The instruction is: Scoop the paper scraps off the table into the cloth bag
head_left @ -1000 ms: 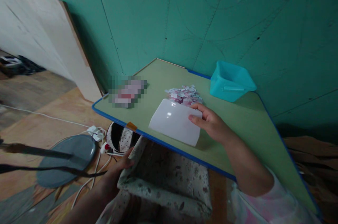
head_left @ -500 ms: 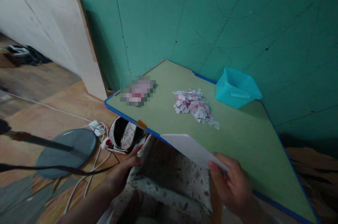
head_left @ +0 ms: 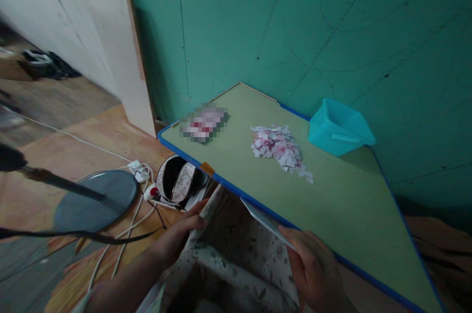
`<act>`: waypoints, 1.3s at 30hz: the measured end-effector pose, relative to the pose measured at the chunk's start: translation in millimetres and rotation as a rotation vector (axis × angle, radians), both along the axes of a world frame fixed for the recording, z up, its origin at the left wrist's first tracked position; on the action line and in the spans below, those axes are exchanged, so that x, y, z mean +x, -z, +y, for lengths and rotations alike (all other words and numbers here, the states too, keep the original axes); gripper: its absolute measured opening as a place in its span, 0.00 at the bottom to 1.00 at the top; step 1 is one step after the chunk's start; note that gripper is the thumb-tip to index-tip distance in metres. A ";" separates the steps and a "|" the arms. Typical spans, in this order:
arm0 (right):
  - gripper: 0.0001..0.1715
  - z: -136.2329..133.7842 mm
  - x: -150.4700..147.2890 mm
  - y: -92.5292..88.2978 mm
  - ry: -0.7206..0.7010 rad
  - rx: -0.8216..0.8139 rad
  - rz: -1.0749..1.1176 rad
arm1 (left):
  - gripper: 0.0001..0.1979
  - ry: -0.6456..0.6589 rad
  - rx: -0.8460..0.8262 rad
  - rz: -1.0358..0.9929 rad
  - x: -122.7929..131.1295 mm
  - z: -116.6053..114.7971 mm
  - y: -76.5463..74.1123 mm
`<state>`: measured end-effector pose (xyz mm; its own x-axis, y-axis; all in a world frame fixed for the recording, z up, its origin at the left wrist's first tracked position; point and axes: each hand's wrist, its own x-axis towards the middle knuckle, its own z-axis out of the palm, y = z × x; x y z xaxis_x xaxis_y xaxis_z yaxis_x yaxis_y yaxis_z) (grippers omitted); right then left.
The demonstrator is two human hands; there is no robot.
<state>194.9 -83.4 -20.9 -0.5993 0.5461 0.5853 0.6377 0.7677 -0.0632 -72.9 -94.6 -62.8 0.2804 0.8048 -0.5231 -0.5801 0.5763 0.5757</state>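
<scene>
My left hand (head_left: 180, 239) is closed on the left rim of a fabric-lined box (head_left: 236, 271) with a leaf pattern, in front of the table (head_left: 354, 210). In my right hand (head_left: 315, 269) is a thin white board (head_left: 263, 219), pinched at its near end. The board is tilted nearly edge-on, over the box and close beside the table's blue edge. A heap of small white and pink paper scraps (head_left: 278, 146) lies on the tabletop beyond the board. The inside of the box is dark and hard to make out.
On the table stand a turquoise bucket (head_left: 337, 131) at the right and a pixelated pinkish item (head_left: 204, 124) at the left. A dotted bag (head_left: 180, 180), white cables (head_left: 132, 227) and a round grey stand base (head_left: 96, 200) are on the floor. A green wall (head_left: 236, 23) rises behind.
My right hand has lowered the white board and turned it from showing its face to nearly edge-on. My left hand stays on the box rim. The whole view has shifted slightly.
</scene>
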 end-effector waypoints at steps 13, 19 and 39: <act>0.09 -18.3 20.5 -1.2 0.295 -0.201 0.146 | 0.32 -0.012 -0.010 0.001 1.5 1.2 1.4; 0.09 -15.9 24.4 -18.7 0.477 -0.287 0.296 | 0.31 0.018 -0.031 -0.051 -1.9 -0.1 4.2; 0.15 -21.9 3.1 -19.4 0.023 -0.118 0.070 | 0.36 -0.033 -0.095 -0.068 -3.0 -2.2 15.9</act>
<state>198.0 -105.3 -1.5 -0.5455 0.6267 0.5565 0.6459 0.7375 -0.1974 -75.9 -96.8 -78.7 0.2919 0.7619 -0.5782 -0.6354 0.6063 0.4782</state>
